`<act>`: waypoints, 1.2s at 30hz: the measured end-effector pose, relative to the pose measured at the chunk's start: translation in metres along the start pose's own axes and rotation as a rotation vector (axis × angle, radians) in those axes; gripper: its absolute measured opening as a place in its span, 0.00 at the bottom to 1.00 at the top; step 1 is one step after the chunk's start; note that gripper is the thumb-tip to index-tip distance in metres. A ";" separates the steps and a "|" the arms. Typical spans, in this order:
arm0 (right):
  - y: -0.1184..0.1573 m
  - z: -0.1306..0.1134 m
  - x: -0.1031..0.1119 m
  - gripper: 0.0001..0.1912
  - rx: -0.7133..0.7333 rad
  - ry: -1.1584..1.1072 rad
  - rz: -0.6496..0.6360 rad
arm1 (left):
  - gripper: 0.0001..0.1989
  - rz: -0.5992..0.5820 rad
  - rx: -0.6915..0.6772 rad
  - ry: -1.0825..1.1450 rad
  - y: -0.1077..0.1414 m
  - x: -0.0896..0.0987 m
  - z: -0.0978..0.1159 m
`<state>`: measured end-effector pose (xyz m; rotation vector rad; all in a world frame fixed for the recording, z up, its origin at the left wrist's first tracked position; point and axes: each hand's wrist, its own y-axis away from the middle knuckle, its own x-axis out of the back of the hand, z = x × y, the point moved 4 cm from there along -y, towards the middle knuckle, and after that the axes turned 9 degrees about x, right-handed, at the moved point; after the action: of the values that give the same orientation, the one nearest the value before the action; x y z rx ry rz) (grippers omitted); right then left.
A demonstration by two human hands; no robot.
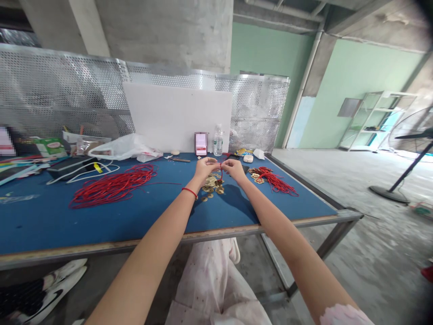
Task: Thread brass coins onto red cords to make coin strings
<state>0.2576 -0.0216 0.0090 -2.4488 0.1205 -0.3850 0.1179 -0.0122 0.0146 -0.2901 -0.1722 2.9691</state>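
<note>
My left hand [207, 168] and my right hand [234, 169] meet over the middle of the blue table, fingertips pinched close together. Between them they grip a thin red cord [221, 174], part of which hangs down toward the coins. Under my hands lies a loose pile of brass-coloured coins [210, 182]. Left of my hands spreads a large bundle of red cords [113, 186]. To the right, several coins tied with red cord [272, 178] lie in a heap. Fine detail at my fingertips is too small to make out.
A phone [200, 144] and a water bottle [218, 141] stand behind my hands. Farther left are a white plastic bag [130, 146] and a black box [72, 167] with a white cable. A white earphone case [248, 159] sits back right. Another person's shoe [59, 293] shows below the table.
</note>
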 end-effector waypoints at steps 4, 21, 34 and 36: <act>0.000 -0.001 -0.001 0.06 0.034 0.015 -0.022 | 0.16 -0.014 -0.013 0.003 -0.002 0.001 0.000; 0.005 -0.010 -0.003 0.04 0.207 0.307 -0.040 | 0.19 0.022 -0.032 0.010 -0.003 0.004 -0.004; 0.003 -0.007 -0.002 0.06 0.163 0.291 -0.027 | 0.15 0.015 0.026 0.015 0.001 -0.001 0.000; 0.002 -0.004 -0.003 0.06 0.136 0.234 -0.042 | 0.15 0.021 0.025 0.006 0.002 -0.001 0.000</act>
<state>0.2532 -0.0245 0.0103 -2.2683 0.1369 -0.6758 0.1182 -0.0139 0.0149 -0.2991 -0.1318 2.9881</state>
